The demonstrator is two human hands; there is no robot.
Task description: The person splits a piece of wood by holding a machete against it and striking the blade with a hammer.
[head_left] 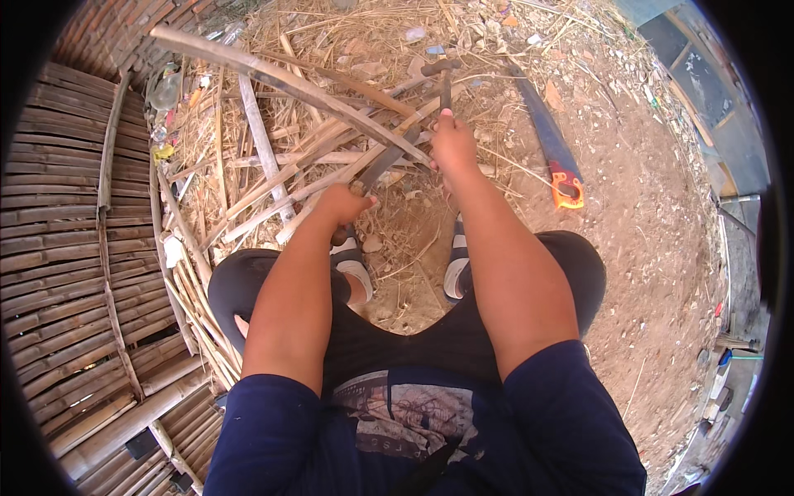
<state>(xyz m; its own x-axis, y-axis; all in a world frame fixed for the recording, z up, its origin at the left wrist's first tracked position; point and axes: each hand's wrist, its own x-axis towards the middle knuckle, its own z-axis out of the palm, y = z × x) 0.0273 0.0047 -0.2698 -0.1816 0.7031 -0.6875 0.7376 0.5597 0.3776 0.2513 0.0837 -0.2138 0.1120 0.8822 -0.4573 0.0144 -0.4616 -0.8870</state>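
My left hand point(341, 207) is closed round the handle of a machete point(382, 168). Its dark blade slants up and to the right, and its tip end lies against the sticks. My right hand point(454, 147) grips a hammer point(445, 87) by the handle, its head pointing away from me. A long wooden pole point(285, 81) crosses from the far left down to just beside my right hand and passes close to the blade. Split bamboo strips point(310, 157) lie crisscrossed under and beyond the machete. My legs are bent on either side of my arms.
A handsaw point(542, 128) with an orange handle lies on the dirt at the right. A bamboo slat wall point(62, 215) stands on the left, with a brick wall point(107, 37) behind it. Straw and scraps cover the far ground. My sandalled feet point(351, 263) are below my hands.
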